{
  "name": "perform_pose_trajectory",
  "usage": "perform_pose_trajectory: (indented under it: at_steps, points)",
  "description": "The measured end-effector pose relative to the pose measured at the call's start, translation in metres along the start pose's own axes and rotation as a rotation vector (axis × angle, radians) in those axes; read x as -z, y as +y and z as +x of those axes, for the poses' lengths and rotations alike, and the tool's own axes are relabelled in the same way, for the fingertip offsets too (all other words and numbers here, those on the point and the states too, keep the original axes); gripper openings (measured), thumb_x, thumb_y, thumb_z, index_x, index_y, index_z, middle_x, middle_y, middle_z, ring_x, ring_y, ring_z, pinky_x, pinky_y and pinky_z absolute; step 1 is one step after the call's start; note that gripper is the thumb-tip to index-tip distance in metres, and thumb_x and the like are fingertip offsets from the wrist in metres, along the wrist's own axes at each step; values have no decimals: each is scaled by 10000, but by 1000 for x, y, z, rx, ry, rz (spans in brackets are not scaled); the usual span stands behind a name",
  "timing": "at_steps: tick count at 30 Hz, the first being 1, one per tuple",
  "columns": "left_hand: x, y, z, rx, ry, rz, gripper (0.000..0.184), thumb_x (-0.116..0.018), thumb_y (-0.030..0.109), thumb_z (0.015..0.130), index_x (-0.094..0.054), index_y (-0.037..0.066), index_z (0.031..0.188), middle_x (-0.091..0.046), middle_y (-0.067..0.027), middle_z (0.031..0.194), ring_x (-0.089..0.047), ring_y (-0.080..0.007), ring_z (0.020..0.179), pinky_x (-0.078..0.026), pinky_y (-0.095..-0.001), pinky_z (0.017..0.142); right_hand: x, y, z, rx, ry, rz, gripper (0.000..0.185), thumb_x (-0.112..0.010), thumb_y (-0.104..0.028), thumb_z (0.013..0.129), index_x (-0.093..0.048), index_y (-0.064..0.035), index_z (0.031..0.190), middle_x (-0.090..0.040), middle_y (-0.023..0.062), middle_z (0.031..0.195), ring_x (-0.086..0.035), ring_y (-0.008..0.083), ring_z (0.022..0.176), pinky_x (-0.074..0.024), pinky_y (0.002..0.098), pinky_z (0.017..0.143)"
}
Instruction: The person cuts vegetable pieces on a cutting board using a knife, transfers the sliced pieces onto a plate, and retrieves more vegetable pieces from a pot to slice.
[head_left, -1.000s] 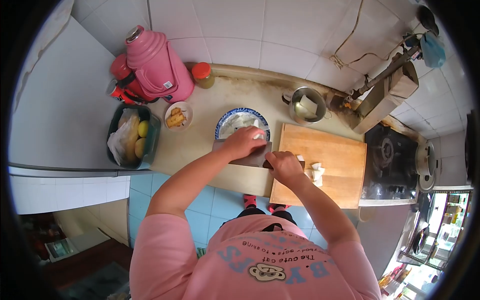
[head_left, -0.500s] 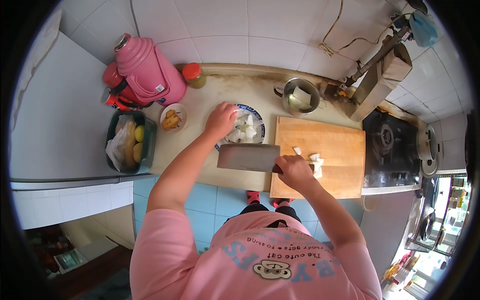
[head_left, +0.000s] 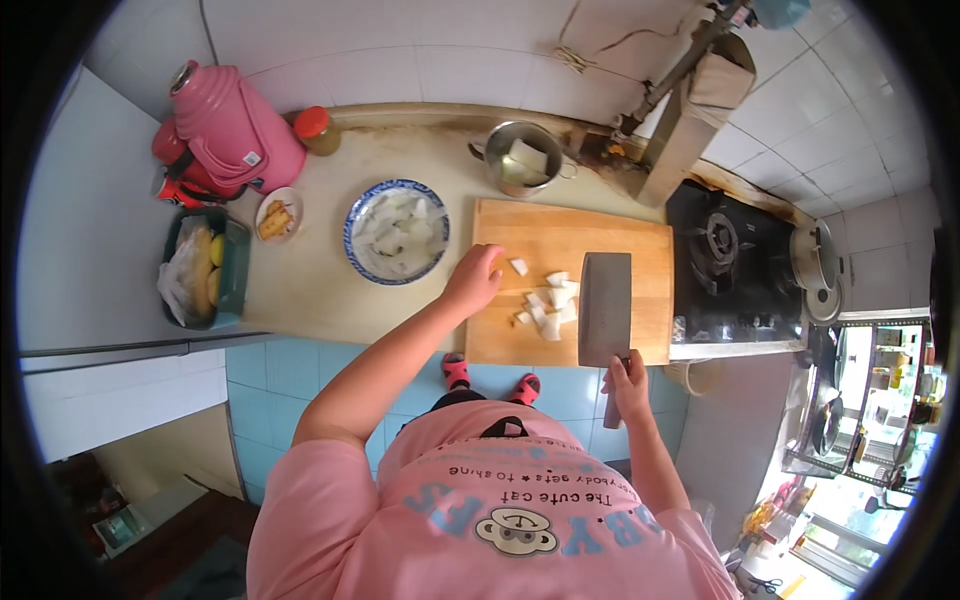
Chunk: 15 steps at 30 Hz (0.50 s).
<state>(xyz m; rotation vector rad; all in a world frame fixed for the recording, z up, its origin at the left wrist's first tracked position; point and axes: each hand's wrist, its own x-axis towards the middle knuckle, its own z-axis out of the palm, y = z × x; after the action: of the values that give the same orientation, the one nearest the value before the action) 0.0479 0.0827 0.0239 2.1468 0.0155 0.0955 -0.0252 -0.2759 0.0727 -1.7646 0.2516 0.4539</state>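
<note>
My right hand [head_left: 628, 388] is wrapped round the handle of a cleaver [head_left: 606, 310]. Its broad blade points away from me over the right half of the wooden cutting board [head_left: 645, 240]. Over the board's left edge is my left hand [head_left: 474, 277], fingers loosely bent and apart, holding nothing visible. Between the two hands lie several white chunks of a peeled vegetable [head_left: 552, 305], perhaps winter melon. More pale chunks fill a blue-rimmed bowl [head_left: 352, 240] left of the board. A metal pot [head_left: 508, 140] behind the board holds larger pale green-white pieces.
A black gas stove [head_left: 735, 270] adjoins the board on the right, with a pot [head_left: 812, 250] at its far side. On the left stand a pink thermos [head_left: 235, 130], a red-lidded jar [head_left: 318, 132], a small bowl of food [head_left: 278, 216] and a green basket [head_left: 236, 270].
My left hand has moved from the bowl to the board's left edge. The cleaver has swung from beside the bowl to the board's right side, now pointing away from me. The view has shifted right.
</note>
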Motion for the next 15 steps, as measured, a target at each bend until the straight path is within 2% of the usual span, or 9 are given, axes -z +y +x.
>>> perform_pose_trajectory:
  at_steps: [1,2,4,6,8,10,12,13,15]
  points:
    - [-17,3,4,5,-33,74,415,-647,15,834,-541,50,1234,-598,-170,1173,-561,-355,1134,-473,-443,972,8,4,-2,-40,5,16,168,-553,-176,1024,-487,-23,1006,-558,60,704,-554,129,543,-506,283,506]
    - [-30,3,10,4,-37,71,415,-647,15,834,-541,50,1234,-598,-170,1173,-561,-355,1134,-473,-443,972,16,8,-2,-42,10,15,168,-553,-176,1024,-487,-23,1006,-558,60,704,-554,129,543,-506,283,506]
    - [-57,-1,23,-114,-16,258,442,-637,5,827,-531,55,1253,-589,-166,1193,-558,-366,1131,-473,-445,971,31,28,2,-111,-21,46,150,-554,-171,1023,-501,-34,994,-557,60,697,-554,133,540,-506,289,502]
    - [-70,0,28,-100,-38,296,427,-636,11,815,-552,74,1229,-589,-151,1197,-575,-373,1100,-484,-455,948,40,41,10,-146,-39,56,148,-568,-179,1013,-521,-42,984,-555,59,689,-553,139,535,-507,301,501]
    - [-74,4,28,18,-144,425,400,-646,36,810,-570,91,1199,-601,-142,1168,-598,-370,1063,-496,-462,914,47,49,20,-141,-68,61,154,-575,-184,1010,-523,-42,980,-555,58,690,-550,137,532,-504,300,499]
    - [-76,3,24,59,-152,382,376,-673,79,802,-581,104,1166,-616,-131,1136,-613,-366,1038,-506,-456,898,52,53,32,-137,-88,70,155,-574,-186,1011,-523,-42,982,-553,56,690,-549,136,534,-503,300,500]
    - [-77,9,12,288,-327,168,438,-724,138,784,-574,89,1193,-630,-146,1104,-617,-362,1039,-508,-447,907,56,53,44,-129,-110,80,155,-573,-188,1011,-523,-43,984,-552,54,691,-548,134,536,-502,299,501]
    - [-77,14,0,292,-322,171,438,-724,138,784,-574,89,1193,-630,-146,1104,-617,-362,1039,-508,-447,907,56,51,49,-124,-132,79,153,-571,-190,1012,-522,-47,986,-550,51,690,-546,134,537,-500,299,503]
    - [-80,28,-29,237,-137,159,611,-806,183,721,-535,70,1257,-591,-182,1197,-582,-364,1120,-501,-437,936,58,49,59,-117,-162,79,151,-569,-192,1013,-521,-51,987,-548,49,690,-544,133,539,-499,298,504]
